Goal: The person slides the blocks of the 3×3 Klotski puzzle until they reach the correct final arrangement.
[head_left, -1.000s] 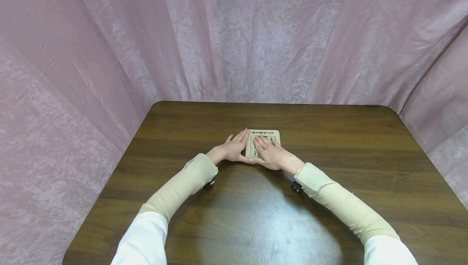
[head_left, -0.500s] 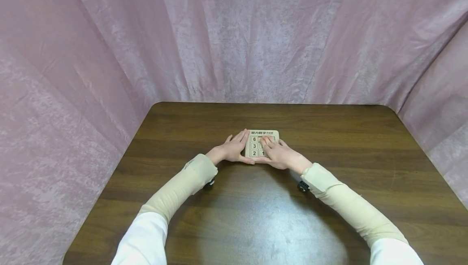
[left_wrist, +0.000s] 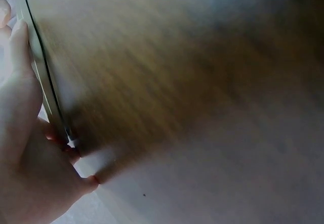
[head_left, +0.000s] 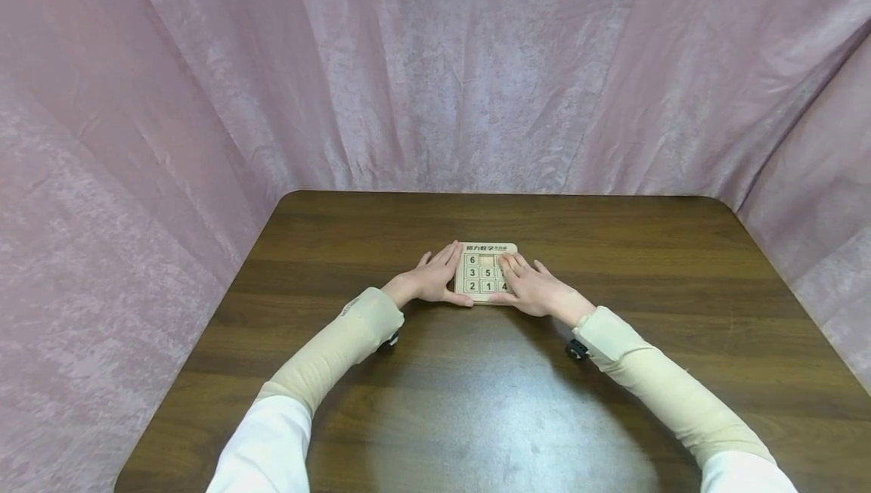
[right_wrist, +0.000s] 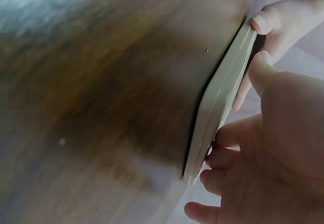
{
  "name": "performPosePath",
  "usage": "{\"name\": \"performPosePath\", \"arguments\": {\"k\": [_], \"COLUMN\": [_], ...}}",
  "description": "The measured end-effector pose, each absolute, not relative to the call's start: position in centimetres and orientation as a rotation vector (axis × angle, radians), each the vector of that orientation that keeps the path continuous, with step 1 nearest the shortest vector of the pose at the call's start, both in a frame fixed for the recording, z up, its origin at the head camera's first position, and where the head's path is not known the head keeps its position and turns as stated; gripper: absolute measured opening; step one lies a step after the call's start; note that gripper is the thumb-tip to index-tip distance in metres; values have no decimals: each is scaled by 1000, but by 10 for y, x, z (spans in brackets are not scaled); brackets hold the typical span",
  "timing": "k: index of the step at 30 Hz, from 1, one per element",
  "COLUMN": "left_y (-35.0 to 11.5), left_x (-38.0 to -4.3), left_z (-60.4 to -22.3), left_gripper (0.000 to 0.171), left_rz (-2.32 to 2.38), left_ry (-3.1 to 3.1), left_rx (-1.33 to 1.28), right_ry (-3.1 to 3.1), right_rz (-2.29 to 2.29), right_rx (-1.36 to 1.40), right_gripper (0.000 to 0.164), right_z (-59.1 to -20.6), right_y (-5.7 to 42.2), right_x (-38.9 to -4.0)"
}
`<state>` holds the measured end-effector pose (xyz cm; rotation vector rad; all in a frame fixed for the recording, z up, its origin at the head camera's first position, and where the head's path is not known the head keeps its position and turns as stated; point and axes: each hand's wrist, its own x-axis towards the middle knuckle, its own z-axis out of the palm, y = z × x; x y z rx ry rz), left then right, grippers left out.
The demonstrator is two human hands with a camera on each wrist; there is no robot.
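A cream number sliding puzzle [head_left: 485, 246] lies flat on the table, printed with a heading above numbered tiles. My left hand [head_left: 432, 277] rests along its left side, fingers stretched, the thumb at the near left corner. With its fingertips, my right hand [head_left: 534, 289] touches the upper right tile, whose number is mostly hidden. The right thumb lies at the near edge. A gap shows at the top middle, beside the 6 tile [head_left: 472, 260]. Edge-on, the puzzle [right_wrist: 215, 97] appears in the right wrist view, near the relaxed fingers of the right hand [right_wrist: 288, 133].
The dark wood table [head_left: 367, 228] extends around the puzzle on all sides. Pink velvet curtains [head_left: 476, 69] hang behind its far edge and on both sides. Dark wrist cameras sit under the cream sleeves [head_left: 350, 334].
My right hand has slid rightward across the puzzle, uncovering the left and middle tiles and the gap at the top. The left hand has stayed nearly still.
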<state>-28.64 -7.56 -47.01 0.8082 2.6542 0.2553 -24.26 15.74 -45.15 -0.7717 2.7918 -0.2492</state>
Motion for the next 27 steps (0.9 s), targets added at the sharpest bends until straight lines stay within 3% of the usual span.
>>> {"name": "performPosePath", "arguments": {"k": [27], "left_y": [-76], "left_x": [-286], "left_z": [-470], "left_gripper": [119], "left_rz": [273], "left_ry": [2663], "left_rx": [832], "right_ry": [2804], "right_rz": [-198], "right_rx": [-779], "right_gripper": [82], "right_z": [-450], "right_y": [149], "right_x": [-242]}}
